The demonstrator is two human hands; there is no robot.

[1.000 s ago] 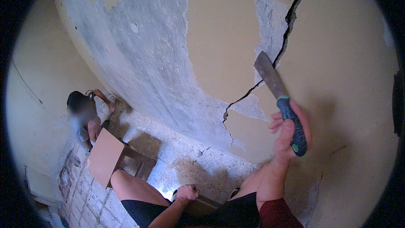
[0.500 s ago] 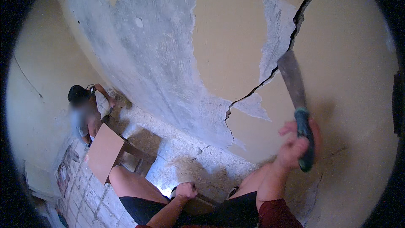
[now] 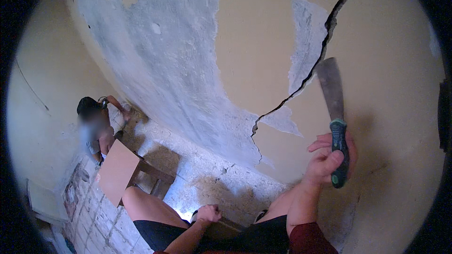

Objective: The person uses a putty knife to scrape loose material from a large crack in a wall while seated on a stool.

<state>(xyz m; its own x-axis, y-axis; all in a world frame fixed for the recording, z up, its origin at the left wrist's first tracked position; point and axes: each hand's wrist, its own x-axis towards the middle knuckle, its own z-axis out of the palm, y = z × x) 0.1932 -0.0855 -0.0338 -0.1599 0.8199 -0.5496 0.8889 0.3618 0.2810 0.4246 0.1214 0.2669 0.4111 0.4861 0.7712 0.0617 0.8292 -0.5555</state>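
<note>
In my right hand [image 3: 325, 162] is a putty knife [image 3: 331, 89] with a dark green and black handle, my fingers wrapped round it. Its wide metal blade points up, the tip close beside a jagged dark crack [image 3: 308, 77] in the wall. From the blade I cannot tell whether it touches the plaster. My left hand [image 3: 209, 213] is low between my knees, fingers curled at the end of a dark edge; what it grips, if anything, is hidden. Paint is stripped off a grey patch [image 3: 174, 51] of the beige wall [image 3: 254, 47], left of the crack.
A small wooden stool [image 3: 120, 171] with a pinkish-tan top stands by my left knee. Beyond it another person [image 3: 96, 124] in a dark cap squats near the wall's foot. Dust and paint flakes cover the tiled floor [image 3: 188, 160].
The putty knife has shifted slightly right, its blade turning more upright and off the line of the crack. My left hand has stayed nearly still.
</note>
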